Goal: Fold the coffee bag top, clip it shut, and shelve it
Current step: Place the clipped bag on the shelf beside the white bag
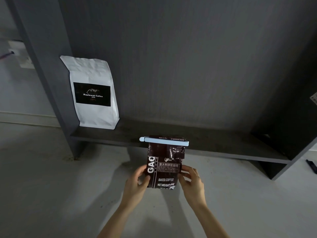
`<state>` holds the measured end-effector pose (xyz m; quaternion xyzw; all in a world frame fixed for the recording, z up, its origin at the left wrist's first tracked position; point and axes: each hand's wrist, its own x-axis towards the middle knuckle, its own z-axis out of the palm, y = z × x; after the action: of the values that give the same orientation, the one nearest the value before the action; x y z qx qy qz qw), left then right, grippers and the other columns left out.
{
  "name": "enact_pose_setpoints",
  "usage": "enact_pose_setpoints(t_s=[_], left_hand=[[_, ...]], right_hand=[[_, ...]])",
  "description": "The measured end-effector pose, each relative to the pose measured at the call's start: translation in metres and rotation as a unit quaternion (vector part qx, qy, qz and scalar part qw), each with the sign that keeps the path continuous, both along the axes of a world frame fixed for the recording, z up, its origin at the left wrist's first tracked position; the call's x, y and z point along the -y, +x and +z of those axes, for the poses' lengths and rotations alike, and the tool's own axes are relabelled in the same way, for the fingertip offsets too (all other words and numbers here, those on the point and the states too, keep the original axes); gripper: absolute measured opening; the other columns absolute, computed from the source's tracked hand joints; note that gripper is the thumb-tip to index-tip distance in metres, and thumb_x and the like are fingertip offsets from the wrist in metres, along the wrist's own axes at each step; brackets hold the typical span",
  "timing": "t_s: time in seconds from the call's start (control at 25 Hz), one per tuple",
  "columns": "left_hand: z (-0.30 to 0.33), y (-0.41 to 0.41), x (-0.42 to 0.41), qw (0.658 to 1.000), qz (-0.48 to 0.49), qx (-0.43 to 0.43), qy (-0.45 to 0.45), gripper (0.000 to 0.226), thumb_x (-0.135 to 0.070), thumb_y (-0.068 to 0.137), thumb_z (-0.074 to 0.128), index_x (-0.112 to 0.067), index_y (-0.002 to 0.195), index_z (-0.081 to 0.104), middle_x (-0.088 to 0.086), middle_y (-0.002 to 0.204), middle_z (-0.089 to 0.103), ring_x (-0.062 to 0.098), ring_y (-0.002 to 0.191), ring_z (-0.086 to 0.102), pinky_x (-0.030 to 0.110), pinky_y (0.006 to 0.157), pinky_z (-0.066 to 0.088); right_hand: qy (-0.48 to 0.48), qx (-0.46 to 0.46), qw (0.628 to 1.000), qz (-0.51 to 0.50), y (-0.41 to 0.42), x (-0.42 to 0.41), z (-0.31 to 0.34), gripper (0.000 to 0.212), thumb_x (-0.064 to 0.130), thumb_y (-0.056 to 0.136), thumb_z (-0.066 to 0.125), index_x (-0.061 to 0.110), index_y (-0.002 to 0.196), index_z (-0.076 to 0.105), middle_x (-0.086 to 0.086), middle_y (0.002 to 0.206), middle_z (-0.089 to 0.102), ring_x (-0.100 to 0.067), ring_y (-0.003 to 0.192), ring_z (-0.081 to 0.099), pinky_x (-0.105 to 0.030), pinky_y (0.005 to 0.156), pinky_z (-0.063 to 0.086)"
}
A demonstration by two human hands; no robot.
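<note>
Across the frame's middle the dark grey wooden shelf board (197, 134) lies bare and open rightward, with only the upright white paper coffee bag (92, 93) blocking its left end.

A low, dark grey wooden shelf board (197, 136) is being seen set between upright side panels of the same dark material, backed by a dark panel and raised slightly above a pale grey floor (51, 186). A tall white paper coffee pouch with a black rectangular label (93, 93) is being carried upright at the board's left end, close beside the left upright and leaned against the back panel. The remaining length of the board, to the right of the pouch, is being shown in shadow.
</note>
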<state>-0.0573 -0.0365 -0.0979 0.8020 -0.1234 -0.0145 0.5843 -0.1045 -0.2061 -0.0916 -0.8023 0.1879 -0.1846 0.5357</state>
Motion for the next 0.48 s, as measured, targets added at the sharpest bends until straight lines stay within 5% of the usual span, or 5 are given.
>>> enact_pose_setpoints(t_s=[0.12, 0.48], left_hand=[[0.004, 0.000, 0.002, 1.000, 0.021, 0.005, 0.002, 0.025, -0.002, 0.083, 0.055, -0.004, 0.108, 0.059, -0.003, 0.100, 0.061, 0.013, 0.091, 0.057, -0.005, 0.064, 0.037], [0.009, -0.004, -0.005, 0.998, 0.046, 0.045, 0.012, 0.027, -0.001, 0.082, 0.056, -0.009, 0.107, 0.058, -0.013, 0.091, 0.060, 0.001, 0.081, 0.056, -0.004, 0.066, 0.038]], right_hand=[[-0.017, -0.004, 1.000, -0.008, -0.001, -0.002, 0.001, 0.020, 0.002, 0.083, 0.055, 0.015, 0.098, 0.061, 0.001, 0.097, 0.056, 0.001, 0.076, 0.054, 0.003, 0.055, 0.041], [-0.047, -0.006, 0.998, -0.040, 0.002, -0.017, 0.013, 0.012, 0.006, 0.082, 0.058, 0.011, 0.087, 0.067, -0.002, 0.088, 0.061, -0.006, 0.068, 0.057, -0.010, 0.060, 0.039]])
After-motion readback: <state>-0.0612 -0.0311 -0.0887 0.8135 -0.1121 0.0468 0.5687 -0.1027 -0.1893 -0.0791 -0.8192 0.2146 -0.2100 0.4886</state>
